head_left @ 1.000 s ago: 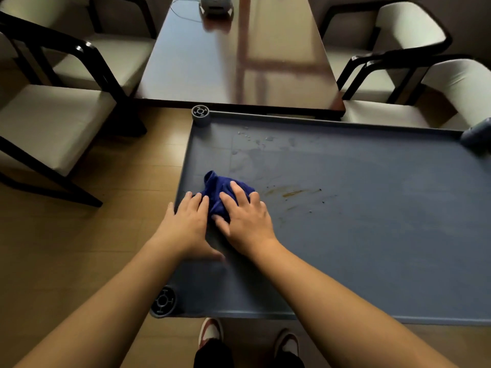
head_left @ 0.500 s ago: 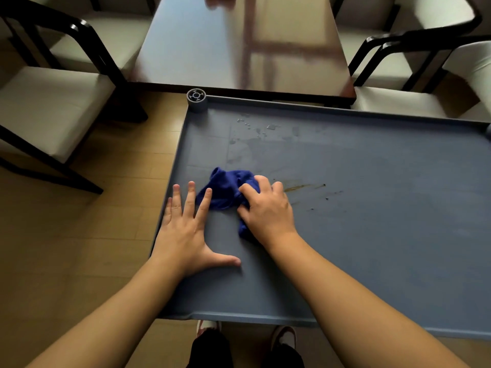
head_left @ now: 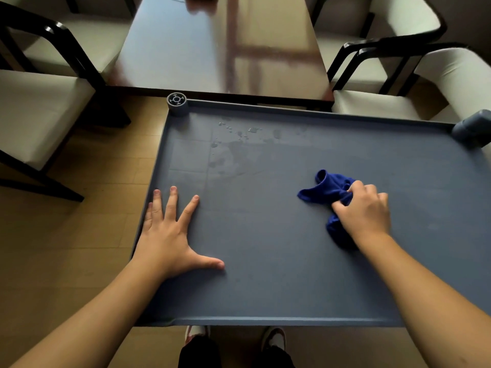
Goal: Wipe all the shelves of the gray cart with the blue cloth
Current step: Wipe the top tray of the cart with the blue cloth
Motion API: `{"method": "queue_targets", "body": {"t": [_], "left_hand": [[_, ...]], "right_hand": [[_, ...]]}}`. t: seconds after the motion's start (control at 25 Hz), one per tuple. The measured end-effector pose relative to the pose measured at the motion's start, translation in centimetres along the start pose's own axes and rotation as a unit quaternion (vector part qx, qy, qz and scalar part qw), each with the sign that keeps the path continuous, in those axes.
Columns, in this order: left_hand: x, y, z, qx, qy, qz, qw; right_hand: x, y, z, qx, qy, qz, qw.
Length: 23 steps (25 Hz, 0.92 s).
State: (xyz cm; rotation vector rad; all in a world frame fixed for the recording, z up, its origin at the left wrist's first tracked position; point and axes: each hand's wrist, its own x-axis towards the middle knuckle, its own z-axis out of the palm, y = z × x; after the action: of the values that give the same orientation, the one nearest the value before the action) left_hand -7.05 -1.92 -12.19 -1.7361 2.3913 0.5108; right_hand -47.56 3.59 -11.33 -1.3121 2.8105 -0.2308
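The top shelf of the gray cart [head_left: 265, 288] fills the middle of the view, with a low rim all round. My right hand [head_left: 364, 211] presses a crumpled blue cloth [head_left: 326, 189] onto the shelf at its right of centre, and the cloth sticks out to the left of and below my fingers. My left hand [head_left: 170, 235] lies flat with fingers spread on the shelf's left edge and holds nothing. Water drops and a wet smear [head_left: 233, 139] sit on the far left part of the shelf. The lower shelves are hidden.
A dark glossy table [head_left: 218, 43] stands just beyond the cart. White-cushioned chairs with black frames flank it on the left [head_left: 34, 112] and on the right [head_left: 398, 83]. Wooden floor [head_left: 79, 235] lies left of the cart. My shoes [head_left: 196, 333] show under its near edge.
My right hand has slid the blue cloth from the shelf's left part to its right of centre, over the brown stain, which no longer shows. My left hand let go of the cloth and spread flat.
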Motion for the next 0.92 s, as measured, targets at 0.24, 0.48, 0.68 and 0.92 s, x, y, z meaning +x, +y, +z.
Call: {"method": "queue_targets", "body": {"t": [0.24, 0.48, 0.68, 0.92], "left_hand": [[1.8, 1.3, -1.8, 0.001, -0.061, -0.019, 0.998], [1.8, 1.2, -1.7, -0.024, -0.066, -0.018, 0.997], [2.2, 1.2, -1.7, -0.033, -0.058, -0.017, 0.998], [2.1, 1.5, -1.6, -0.006, -0.056, -0.032, 0.998]], "right_hand": [[-1.2, -9.4, 0.1, 0.126, 0.003, -0.058, 0.990], [-6.8, -25.7, 1.7, 0.210, -0.020, -0.290, 0.934], [-8.2, -27.9, 4.0, 0.103, -0.014, -0.367, 0.924], [-3.3, -22.3, 3.7, 0.086, -0.020, -0.279, 0.956]]}}
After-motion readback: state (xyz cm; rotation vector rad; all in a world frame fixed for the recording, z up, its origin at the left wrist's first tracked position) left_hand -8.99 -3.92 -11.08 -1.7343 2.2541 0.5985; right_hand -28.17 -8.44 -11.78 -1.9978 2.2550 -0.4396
